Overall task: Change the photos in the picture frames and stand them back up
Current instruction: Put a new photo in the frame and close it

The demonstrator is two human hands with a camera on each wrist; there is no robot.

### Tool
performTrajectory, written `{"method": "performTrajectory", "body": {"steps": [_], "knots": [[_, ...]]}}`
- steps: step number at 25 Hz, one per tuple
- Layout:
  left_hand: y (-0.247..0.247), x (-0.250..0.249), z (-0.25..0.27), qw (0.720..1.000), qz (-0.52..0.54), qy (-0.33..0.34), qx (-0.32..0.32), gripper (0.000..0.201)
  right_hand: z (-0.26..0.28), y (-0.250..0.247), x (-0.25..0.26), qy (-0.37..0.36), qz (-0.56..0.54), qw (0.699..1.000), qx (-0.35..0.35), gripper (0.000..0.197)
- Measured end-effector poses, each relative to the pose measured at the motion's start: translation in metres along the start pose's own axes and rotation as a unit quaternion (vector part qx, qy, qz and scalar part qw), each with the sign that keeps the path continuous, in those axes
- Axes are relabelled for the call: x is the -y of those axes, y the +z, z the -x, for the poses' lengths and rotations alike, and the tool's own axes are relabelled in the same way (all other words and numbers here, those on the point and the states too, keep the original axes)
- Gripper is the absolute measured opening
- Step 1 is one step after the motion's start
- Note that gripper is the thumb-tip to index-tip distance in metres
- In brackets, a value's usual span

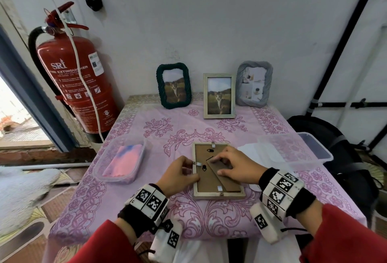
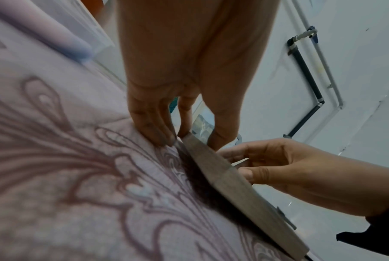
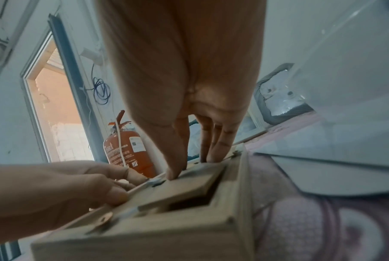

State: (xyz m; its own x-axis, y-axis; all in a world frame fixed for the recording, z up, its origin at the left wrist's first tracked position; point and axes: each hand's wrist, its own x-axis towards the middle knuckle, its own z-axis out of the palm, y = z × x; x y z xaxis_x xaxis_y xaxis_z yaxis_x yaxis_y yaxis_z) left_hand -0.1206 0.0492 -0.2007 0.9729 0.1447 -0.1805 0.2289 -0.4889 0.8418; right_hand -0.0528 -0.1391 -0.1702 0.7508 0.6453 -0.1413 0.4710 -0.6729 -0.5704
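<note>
A pale wooden picture frame [image 1: 218, 195] lies face down in the middle of the pink tablecloth, its brown backing board [image 1: 201, 181] up. My left hand [image 1: 189, 168] holds the frame's left rail [image 2: 233, 185], thumb above and fingers beside it, right at a small metal tab [image 1: 196, 164]. My right hand [image 1: 217, 166] presses its thumb and fingers down on the backing's stand leg [image 3: 182, 190]. At the back stand a dark green frame [image 1: 173, 85] and a pale wood frame [image 1: 219, 95], both with a cat photo, and a grey frame [image 1: 254, 83].
A clear tub [image 1: 100, 168] with pink and blue prints sits left of the frame. Another clear tub [image 1: 314, 149] and white paper [image 1: 257, 151] lie to the right. A red fire extinguisher [image 1: 77, 86] hangs at the left wall. A black bag [image 1: 326, 137] stands beyond the table's right edge.
</note>
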Motion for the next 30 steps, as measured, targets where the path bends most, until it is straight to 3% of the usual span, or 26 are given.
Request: {"method": "performTrajectory", "body": {"steps": [5, 12, 16, 21, 30], "knots": [[0.002, -0.015, 0.004, 0.976, 0.218, 0.012, -0.022, 0.039, -0.003, -0.013, 0.006, -0.02, -0.026, 0.999, -0.035, 0.036], [-0.008, -0.046, 0.006, 0.948, 0.304, 0.088, -0.016, 0.051, -0.006, -0.041, 0.031, -0.052, -0.13, 0.972, -0.189, 0.033], [-0.009, -0.067, 0.01, 0.948, 0.262, 0.176, -0.028, 0.047, -0.005, -0.059, 0.04, -0.033, -0.252, 0.921, -0.297, 0.029], [-0.005, -0.085, 0.014, 0.943, 0.113, 0.298, -0.098, 0.054, -0.002, -0.071, 0.047, -0.044, -0.346, 0.865, -0.359, 0.036], [0.01, -0.083, 0.009, 0.929, 0.05, 0.343, -0.133, 0.048, -0.004, -0.067, 0.041, -0.063, -0.424, 0.809, -0.403, 0.034]]}}
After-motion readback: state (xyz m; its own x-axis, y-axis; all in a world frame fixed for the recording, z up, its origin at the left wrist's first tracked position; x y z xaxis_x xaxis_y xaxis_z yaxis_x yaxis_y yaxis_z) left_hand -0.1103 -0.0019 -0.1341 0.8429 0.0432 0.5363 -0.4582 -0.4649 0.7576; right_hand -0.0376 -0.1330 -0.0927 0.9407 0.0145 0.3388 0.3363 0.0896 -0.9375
